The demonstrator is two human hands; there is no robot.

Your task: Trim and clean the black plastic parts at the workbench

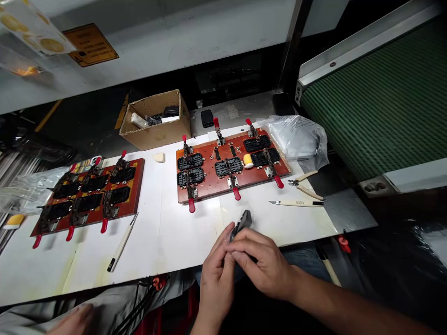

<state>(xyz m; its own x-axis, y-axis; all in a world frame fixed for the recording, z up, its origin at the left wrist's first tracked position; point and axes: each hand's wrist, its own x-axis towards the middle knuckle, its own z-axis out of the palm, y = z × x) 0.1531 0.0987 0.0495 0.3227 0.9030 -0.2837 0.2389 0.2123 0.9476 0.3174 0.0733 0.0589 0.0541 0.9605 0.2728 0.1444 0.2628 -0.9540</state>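
My left hand (pixel 218 274) and my right hand (pixel 265 267) meet just past the table's near edge. Between their fingertips they grip a dark plastic part (pixel 243 221), tilted, its lower end hidden by the fingers. Beyond it lies a reddish-brown fixture board (pixel 211 187) with several red-handled toggle clamps. Black ribbed plates (pixel 228 166) sit on the board, some under the clamps. At the board's top middle, one clamp (pixel 218 132) stands with no plate below it. A yellow-and-white sponge pad (pixel 248 161) rests on the board between plates.
A craft knife (pixel 296 203) and side cutters (pixel 304 186) lie right. Behind are a cardboard box (pixel 157 137), black pieces (pixel 207 118) and a plastic bag (pixel 300 139). At left are a second fixture board (pixel 138 186), another knife (pixel 122 242) and another person's hand (pixel 75 321).
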